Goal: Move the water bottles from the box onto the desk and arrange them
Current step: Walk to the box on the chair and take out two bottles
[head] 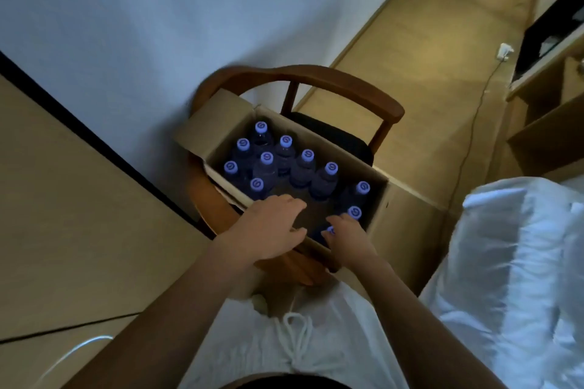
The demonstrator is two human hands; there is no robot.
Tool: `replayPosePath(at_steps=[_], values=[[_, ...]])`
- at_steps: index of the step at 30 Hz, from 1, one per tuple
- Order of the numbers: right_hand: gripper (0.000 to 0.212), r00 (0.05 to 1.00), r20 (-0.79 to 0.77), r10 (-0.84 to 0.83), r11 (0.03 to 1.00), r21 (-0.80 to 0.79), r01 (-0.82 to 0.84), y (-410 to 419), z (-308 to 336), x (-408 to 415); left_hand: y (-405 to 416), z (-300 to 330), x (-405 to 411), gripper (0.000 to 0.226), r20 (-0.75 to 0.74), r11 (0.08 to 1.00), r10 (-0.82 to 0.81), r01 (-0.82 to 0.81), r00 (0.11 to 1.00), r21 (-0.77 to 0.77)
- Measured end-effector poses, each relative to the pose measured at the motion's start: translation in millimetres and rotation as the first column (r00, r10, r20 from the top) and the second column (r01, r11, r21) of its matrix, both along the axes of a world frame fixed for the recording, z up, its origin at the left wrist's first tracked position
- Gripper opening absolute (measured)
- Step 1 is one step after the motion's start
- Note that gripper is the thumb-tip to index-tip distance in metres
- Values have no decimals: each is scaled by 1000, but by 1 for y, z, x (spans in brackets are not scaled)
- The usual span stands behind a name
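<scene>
An open cardboard box (392,218) sits on a wooden chair (319,76) in front of me. Inside stand several water bottles (302,167) with purple caps. My left hand (268,230) reaches over the box's near rim, fingers spread and relaxed above a bare patch of the box floor, holding nothing. My right hand (346,238) is at the near right corner, its fingers curled round the capped neck of a bottle (331,230) there. Another capped bottle (354,212) stands just beyond that hand. The desk (63,199) lies to my left.
A white wall rises behind the chair. A bed with white bedding (512,278) is close on my right. A cable (474,123) runs along the tan floor to a plug. A dark cord (63,328) crosses the desk's near part.
</scene>
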State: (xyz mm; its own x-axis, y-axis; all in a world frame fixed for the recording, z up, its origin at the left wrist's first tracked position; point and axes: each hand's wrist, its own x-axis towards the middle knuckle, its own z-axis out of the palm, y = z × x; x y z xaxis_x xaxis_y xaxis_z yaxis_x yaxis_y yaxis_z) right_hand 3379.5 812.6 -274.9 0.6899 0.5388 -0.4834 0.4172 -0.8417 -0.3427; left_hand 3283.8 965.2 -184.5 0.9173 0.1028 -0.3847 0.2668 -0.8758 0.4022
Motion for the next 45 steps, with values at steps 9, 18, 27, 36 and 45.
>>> replayPosePath(at_steps=[9,18,27,36,45], values=[[33,987,-157,35,987,-150,-59,9,-40,30,-16,-20,15,53,-132,990,142,-143,981,3],[29,986,-136,96,985,-131,-114,7,-49,40,-22,-17,12,49,-175,975,217,-221,960,-4],[22,999,27,46,999,22,-47,20,4,53,-15,-23,11,64,-168,961,266,-275,949,-30],[12,978,137,159,935,298,-193,13,169,47,-17,-20,38,114,198,856,380,-263,903,-445],[23,949,-297,104,662,733,157,18,177,78,-26,-8,37,63,353,595,750,-339,560,-728]])
